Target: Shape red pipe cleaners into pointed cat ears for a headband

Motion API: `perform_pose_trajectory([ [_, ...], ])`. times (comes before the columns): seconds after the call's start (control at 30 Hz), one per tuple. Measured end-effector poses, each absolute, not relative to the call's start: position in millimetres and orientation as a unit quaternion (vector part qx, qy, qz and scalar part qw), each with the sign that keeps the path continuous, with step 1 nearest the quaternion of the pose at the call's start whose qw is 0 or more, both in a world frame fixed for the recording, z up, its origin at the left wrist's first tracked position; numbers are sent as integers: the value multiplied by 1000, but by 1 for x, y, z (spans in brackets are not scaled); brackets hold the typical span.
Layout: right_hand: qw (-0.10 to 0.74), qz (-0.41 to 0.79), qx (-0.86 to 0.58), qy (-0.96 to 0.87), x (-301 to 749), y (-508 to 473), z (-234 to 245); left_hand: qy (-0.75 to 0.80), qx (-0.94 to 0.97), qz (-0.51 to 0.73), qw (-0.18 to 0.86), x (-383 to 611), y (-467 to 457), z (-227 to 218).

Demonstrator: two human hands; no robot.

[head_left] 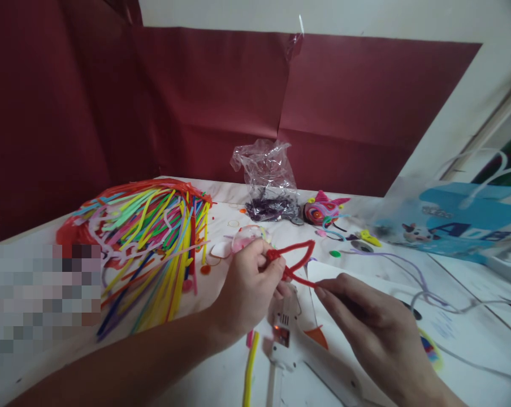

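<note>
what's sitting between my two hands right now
In the head view, the bent red pipe cleaner spans the gap from the left hand to the right hand; under it lies a white glue gun.

- I am making out just one piece of lettering: big dark-blue capitals are running across the blue-and-white carrier bag [450, 217] at the right. They are looking like "ADB", though blur is leaving that uncertain.
- A smaller line is sitting above those capitals on the same bag, and I am failing to read it.
- Faint bluish marks are showing on the white sheet [463, 339], too smeared to read.
- The glue gun [286, 317] is showing an orange patch, but I am finding no legible writing there.
</note>
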State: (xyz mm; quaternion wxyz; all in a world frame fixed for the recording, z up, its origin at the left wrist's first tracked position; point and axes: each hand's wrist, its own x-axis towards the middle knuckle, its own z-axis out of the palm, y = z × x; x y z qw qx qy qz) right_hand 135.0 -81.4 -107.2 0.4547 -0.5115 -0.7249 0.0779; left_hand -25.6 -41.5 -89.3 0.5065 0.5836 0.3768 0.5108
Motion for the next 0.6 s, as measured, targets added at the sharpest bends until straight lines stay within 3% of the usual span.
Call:
perform_pose_trajectory([
  [0.2, 418, 136, -529, -726, 135, -80, -106, 363, 517, 487, 603, -25, -39, -84],
  [0.6, 409, 134, -464, -774, 125, -90, -106, 340, 456, 532, 627, -23, -41, -87],
])
